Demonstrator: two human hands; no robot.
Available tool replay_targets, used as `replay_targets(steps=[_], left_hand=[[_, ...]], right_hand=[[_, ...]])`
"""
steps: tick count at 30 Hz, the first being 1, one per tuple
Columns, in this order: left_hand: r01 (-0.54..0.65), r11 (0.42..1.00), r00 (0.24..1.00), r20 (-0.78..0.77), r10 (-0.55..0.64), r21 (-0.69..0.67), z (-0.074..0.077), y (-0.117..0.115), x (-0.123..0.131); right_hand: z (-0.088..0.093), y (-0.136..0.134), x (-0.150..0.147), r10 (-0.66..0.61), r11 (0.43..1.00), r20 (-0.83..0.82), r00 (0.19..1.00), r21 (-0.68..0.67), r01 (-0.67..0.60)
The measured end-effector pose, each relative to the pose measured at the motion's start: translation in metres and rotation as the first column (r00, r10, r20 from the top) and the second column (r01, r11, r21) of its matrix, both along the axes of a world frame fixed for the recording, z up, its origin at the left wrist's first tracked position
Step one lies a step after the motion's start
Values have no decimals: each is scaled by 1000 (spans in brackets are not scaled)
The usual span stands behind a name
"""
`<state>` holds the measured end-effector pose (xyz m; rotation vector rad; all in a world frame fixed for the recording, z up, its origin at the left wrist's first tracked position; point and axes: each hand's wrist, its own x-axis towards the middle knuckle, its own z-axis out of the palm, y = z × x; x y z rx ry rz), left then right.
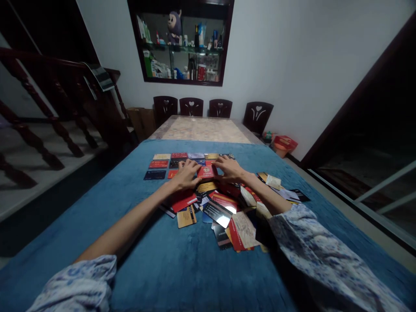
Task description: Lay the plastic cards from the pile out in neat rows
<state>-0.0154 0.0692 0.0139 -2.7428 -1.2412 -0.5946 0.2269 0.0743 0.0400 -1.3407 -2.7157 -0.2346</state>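
Note:
Between my two hands is a red card (206, 172), gripped at its left edge by my left hand (187, 174) and at its right edge by my right hand (229, 168). Beyond and to the left, plastic cards lie in neat rows, among them a dark blue card (155, 174) and a cream card (161, 157). Under and in front of my wrists spreads a loose, overlapping pile of cards, with a black striped card (217, 212) and a gold card (186, 217) in it. My right hand partly hides the right end of the rows.
A blue cloth (156, 260) covers the near part of the table. More scattered cards (282, 190) lie right of my right forearm. Dark wooden chairs (191, 106) stand at the far end, below a wall cabinet (183, 47). A wooden railing (48, 104) runs along the left.

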Motion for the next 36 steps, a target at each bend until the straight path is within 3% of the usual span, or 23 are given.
replay_targets(steps=[10, 21, 36], left_hand=[[-36, 999, 999, -19, 35, -22, -2, 34, 22], [-78, 996, 986, -153, 70, -49, 0, 65, 51], [-177, 971, 958, -256, 132, -163, 5, 79, 70]], right_hand=[[1, 32, 12, -52, 998, 55, 997, -20, 53], [-5, 68, 26, -127, 986, 103, 987, -95, 137], [-9, 89, 25, -177, 961, 192, 965, -176, 211]])
